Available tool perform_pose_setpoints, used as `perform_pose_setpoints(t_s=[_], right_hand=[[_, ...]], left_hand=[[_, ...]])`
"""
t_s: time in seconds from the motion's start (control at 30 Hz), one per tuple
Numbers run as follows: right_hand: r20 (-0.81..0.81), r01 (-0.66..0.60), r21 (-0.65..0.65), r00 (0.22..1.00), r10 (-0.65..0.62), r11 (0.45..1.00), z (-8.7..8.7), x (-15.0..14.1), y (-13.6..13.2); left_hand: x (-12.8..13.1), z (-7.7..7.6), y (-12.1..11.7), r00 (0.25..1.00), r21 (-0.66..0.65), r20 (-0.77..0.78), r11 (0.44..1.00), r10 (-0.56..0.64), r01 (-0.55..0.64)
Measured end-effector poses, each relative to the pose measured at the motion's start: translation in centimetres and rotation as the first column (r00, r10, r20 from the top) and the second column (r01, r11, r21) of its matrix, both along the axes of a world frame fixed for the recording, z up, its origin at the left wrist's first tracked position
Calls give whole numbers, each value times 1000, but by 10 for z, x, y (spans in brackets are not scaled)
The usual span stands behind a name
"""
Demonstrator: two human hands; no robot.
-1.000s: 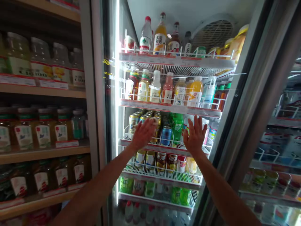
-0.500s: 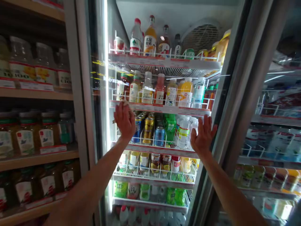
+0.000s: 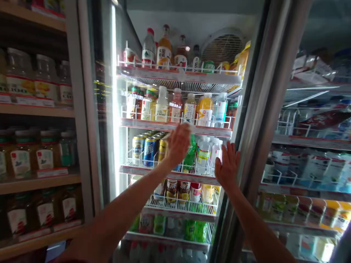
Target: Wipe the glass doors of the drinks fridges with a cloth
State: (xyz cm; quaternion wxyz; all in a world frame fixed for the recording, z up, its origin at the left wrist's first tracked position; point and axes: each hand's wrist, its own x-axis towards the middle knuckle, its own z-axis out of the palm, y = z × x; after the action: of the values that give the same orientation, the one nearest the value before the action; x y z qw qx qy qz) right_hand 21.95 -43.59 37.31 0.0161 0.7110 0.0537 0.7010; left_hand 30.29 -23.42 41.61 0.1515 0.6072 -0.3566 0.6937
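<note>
Your left hand [image 3: 178, 144], mid-frame, and right hand [image 3: 228, 164], right of centre, are open, apparently to press the glass door [image 3: 156, 128].

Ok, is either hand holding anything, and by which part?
The left hand seems to have a pale cloth under it; blur hides which part it holds. The right hand is open, with nothing visible in it.

"How does the glass door [image 3: 162, 128] stand?"
"Upright, transparent, glinting yellow toward ten o'clock."
"And the cloth [image 3: 187, 126]?"
"Pale, blurred, mostly hidden, near the door's middle, slightly toward two o'clock."
</note>
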Motion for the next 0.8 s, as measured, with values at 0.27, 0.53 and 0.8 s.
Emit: perform_pose_setpoints(t_s=[0.27, 0.53, 0.8], right_hand=[[18, -184, -51, 983, 185, 982, -2, -26, -23], [39, -294, -68, 954, 297, 953, 1, -34, -36], [17, -249, -34, 968, 250, 968, 26, -17, -16]], left_hand=[[-20, 9, -59, 994, 144, -2, 983, 113, -111], [-35, 16, -93, 983, 674, 179, 732, -28, -101], [-17, 41, -63, 995, 370, 82, 925, 59, -85]])
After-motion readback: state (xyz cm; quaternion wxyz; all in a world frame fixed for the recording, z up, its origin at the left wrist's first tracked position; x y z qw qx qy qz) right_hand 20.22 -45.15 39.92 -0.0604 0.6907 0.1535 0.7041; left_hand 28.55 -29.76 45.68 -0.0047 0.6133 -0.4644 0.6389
